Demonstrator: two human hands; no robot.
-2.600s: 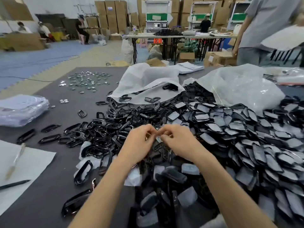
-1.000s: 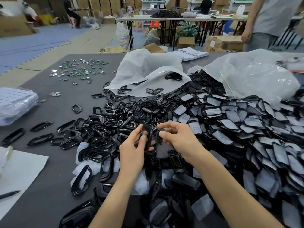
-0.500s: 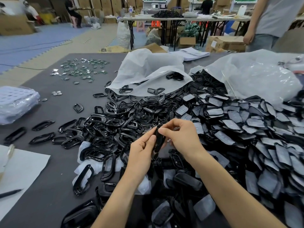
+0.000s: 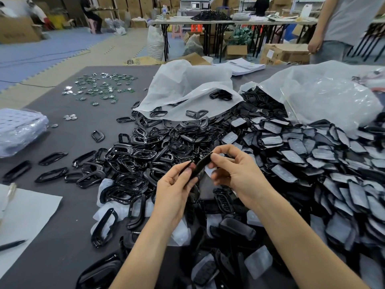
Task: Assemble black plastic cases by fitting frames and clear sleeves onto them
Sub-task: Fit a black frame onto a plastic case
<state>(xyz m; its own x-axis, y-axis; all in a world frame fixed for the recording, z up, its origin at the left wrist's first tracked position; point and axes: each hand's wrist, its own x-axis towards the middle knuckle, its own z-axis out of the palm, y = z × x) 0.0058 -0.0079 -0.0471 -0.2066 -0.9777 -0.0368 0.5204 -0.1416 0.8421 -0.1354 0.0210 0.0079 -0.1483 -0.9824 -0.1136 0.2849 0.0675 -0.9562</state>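
From the head view, the left hand (image 4: 175, 190) and right hand (image 4: 235, 174) meet above the middle of the dark table (image 4: 62, 138). Both pinch one slim black case (image 4: 201, 163), held tilted and edge-on, so whether a frame already sits on it is hard to tell. Below and to the left lies a heap of loose black frames (image 4: 135, 155). To the right spreads a heap of sleeved cases (image 4: 312, 163) (spilling from a white bag (image 4: 323, 94)). A pen (image 4: 11, 245) rests on paper (image 4: 27, 215) at the left edge.
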